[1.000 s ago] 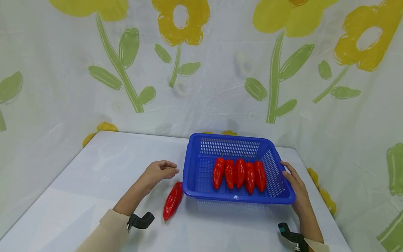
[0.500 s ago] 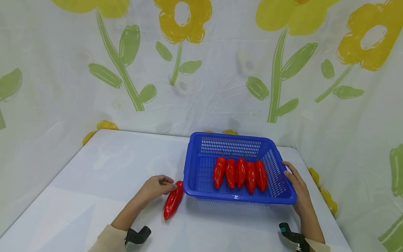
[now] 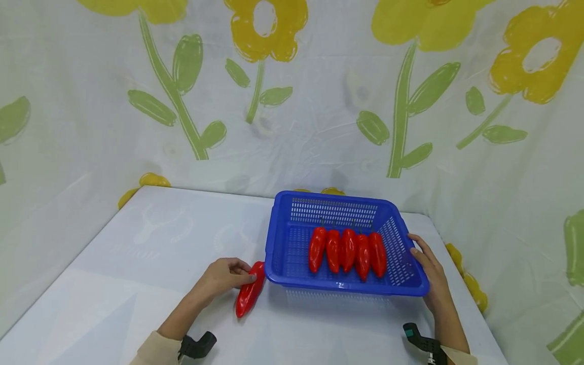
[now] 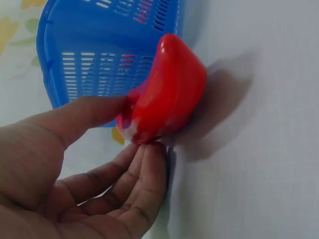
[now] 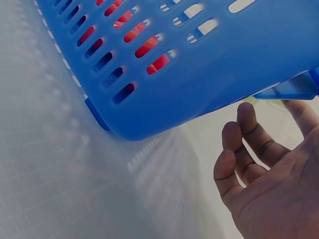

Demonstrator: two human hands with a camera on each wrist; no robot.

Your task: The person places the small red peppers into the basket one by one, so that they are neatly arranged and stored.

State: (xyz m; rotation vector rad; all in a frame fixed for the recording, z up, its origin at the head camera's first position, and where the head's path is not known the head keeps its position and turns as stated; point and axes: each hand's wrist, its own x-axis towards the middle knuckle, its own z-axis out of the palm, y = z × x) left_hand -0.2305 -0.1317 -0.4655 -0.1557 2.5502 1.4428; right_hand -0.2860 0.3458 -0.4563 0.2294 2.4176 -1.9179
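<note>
On the white table lies a glossy red pepper (image 3: 250, 291), just left of the blue plastic basket (image 3: 343, 287). My left hand (image 3: 223, 276) pinches this pepper near its upper end. In the left wrist view, the thumb is on one side of the pepper (image 4: 172, 87) and the fingertips (image 4: 154, 154) are on the other. Several more red peppers (image 3: 348, 251) lie side by side in the basket, their thin stems toward the back. At the basket's right rim, my right hand (image 3: 431, 274) holds the edge; the right wrist view shows its other fingers (image 5: 239, 144) loosely bent below the rim.
The white table (image 3: 150, 253) extends to the left and in front of the basket. Behind and to both sides hangs a pale cloth (image 3: 319, 126) printed with yellow flowers and green leaves. Each wrist wears a black camera mount (image 3: 198, 345).
My left hand has come down and slightly toward me, from beside the basket onto the loose pepper, and now pinches it. The right hand stays at the basket's rim.
</note>
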